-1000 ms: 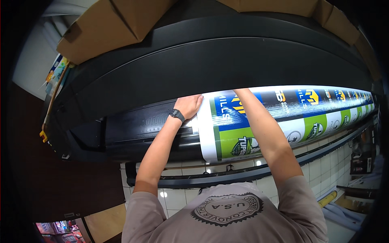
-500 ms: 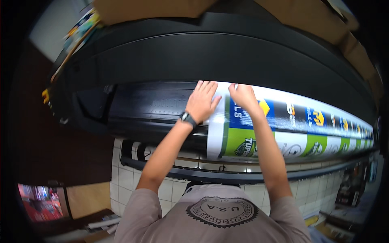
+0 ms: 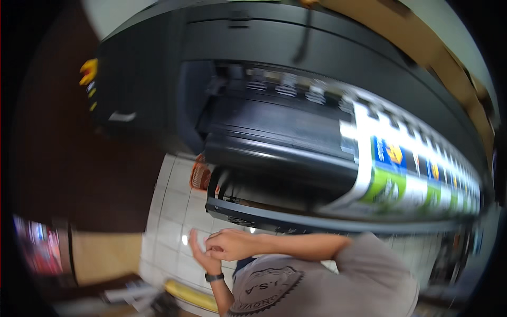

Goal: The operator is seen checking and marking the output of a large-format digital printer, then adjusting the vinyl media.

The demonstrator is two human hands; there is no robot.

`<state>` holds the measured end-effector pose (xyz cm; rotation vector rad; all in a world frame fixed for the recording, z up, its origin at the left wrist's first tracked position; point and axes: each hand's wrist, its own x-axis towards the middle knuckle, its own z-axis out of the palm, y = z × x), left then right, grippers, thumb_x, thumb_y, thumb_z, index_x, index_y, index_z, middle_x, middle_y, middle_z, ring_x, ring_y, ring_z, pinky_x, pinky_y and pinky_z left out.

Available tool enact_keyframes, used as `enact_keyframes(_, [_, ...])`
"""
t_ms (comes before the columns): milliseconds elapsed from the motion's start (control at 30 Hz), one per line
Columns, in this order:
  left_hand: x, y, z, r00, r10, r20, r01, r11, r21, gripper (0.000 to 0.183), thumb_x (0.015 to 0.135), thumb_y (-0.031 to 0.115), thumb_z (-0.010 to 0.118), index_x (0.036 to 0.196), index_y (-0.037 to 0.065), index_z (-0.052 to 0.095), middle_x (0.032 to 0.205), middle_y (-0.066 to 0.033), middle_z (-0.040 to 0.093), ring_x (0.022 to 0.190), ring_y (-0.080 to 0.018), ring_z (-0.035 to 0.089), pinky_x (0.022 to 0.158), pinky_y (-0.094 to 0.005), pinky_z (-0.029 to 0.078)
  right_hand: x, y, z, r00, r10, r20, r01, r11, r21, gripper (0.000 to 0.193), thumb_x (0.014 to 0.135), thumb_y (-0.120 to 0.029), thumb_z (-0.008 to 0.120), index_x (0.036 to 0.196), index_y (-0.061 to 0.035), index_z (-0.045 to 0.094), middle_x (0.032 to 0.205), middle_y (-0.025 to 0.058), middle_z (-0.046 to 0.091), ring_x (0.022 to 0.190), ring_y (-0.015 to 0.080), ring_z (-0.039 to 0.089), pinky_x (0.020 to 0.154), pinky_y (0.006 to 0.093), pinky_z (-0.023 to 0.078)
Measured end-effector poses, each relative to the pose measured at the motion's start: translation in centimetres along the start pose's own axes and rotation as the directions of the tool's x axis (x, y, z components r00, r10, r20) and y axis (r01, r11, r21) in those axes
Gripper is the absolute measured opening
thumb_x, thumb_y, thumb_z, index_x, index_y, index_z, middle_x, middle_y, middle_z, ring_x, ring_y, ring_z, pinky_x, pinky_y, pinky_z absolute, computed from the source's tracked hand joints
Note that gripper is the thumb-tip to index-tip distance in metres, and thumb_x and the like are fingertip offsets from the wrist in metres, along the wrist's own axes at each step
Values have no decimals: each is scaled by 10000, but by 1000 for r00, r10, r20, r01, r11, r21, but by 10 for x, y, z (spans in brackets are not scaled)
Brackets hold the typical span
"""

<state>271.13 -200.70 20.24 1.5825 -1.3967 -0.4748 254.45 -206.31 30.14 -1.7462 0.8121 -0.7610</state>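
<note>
My two hands meet below the front of a large black wide-format printer (image 3: pixel 142 90), apart from it. On my left wrist is a dark watch (image 3: pixel 214 277). My left hand (image 3: pixel 197 255) points upward, fingers outstretched and slightly blurred. Across it lies my right hand (image 3: pixel 232 244), its fingers curled in against the left hand; whatever they may hold is hidden. A glossy printed sheet (image 3: pixel 364 174) in blue, green and white drapes over the printer's right part, its white left edge hanging free of my hands. Above the black platen (image 3: pixel 274 124) runs a row of pinch rollers (image 3: pixel 287 84).
An orange basket (image 3: pixel 200 175) stands on the white tiled floor (image 3: pixel 171 195) under the printer's left end. A grey bar (image 3: pixel 274 216) crosses low in front. Cardboard (image 3: pixel 422 37) lies on top at the back. Near the lower left are a yellow roll (image 3: pixel 190 297) and a wooden panel (image 3: pixel 108 259).
Both hands have left the sheet's upper left edge and come together near my body. My view has shifted left, showing the printer's left end and the pinch rollers.
</note>
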Motion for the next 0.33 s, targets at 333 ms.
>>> enact_keyframes(333, [267, -127, -195, 968, 221, 116, -238, 957, 164, 448, 971, 81, 526, 1398, -40, 473, 1456, -198, 471, 1318, -327, 484, 1085, -418, 402, 187, 73, 99, 922, 374, -102, -388, 890, -240, 452, 865, -341, 702, 1190, -39, 614, 1175, 201, 622, 1109, 379, 608, 966, 435, 479])
